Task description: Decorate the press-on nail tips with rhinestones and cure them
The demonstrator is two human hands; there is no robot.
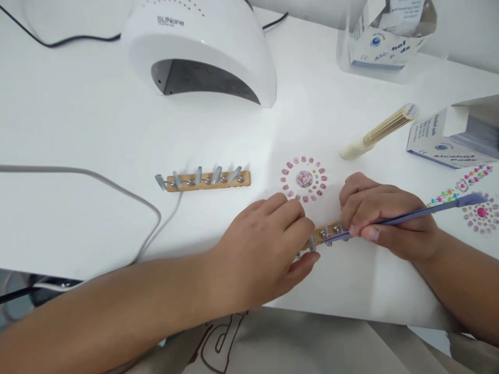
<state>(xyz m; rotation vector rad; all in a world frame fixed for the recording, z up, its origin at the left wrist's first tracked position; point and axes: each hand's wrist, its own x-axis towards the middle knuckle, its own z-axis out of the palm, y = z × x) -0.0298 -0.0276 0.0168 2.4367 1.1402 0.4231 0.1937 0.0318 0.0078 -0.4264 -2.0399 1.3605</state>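
My left hand [268, 244] is closed around the left end of a wooden nail-tip stand [317, 232]. Grey-blue false nails [312, 244] stick up from its metal studs, some hidden by my fingers. In my right hand [390, 221] is a slim blue-purple tool [429, 209], pinched between thumb and fingers. Its thin end reaches one of the nails; its wider end points right. Whether it is a pair of tweezers I cannot tell. Just behind my hands lies a clear sheet of pink nail pictures [304, 179] in a ring.
A second wooden stand with grey-blue nails [208, 181] lies to the left. Behind it stands a white nail lamp [202, 41]. A gold-handled bottle [390, 126], alcohol pad boxes [454, 132] and colourful stickers [481, 213] are on the right. A grey cable [117, 187] crosses the left side.
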